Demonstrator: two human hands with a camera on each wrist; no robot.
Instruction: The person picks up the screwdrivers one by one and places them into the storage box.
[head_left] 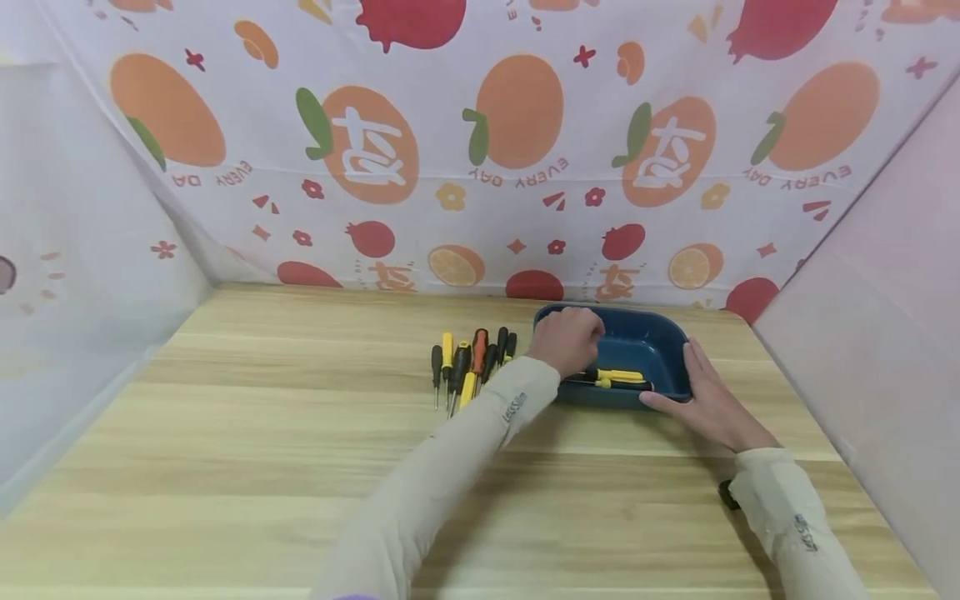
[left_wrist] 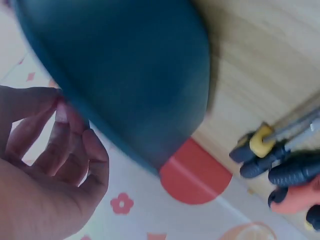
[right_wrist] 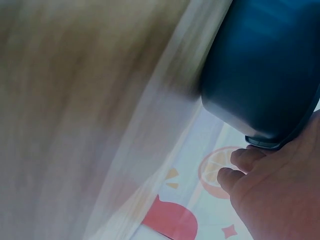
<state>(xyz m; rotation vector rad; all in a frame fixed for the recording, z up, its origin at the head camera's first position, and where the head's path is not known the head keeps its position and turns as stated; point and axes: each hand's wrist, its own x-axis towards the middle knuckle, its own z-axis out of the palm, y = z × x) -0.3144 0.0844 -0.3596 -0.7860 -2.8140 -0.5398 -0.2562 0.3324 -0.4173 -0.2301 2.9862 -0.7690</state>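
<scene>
A dark blue plastic bin [head_left: 633,325] stands toward the back right of the table. Inside lie a couple of screwdrivers [head_left: 621,376] with yellow and black handles. My left hand [head_left: 568,340] is over the bin's left part with its fingers bent; in the left wrist view the fingertips meet at the rim, and whether they pinch something is hidden. My right hand [head_left: 708,404] holds the bin's front right corner, thumb along the front and fingers on the right side. Left of the bin lie several screwdrivers [head_left: 478,350] with black, yellow and orange handles, partly behind my left sleeve.
The wooden table [head_left: 262,433] runs up to a fruit-print cloth [head_left: 450,208] at the back. White sheets hang along the left and right sides, the right sheet [head_left: 877,333] close to my right arm.
</scene>
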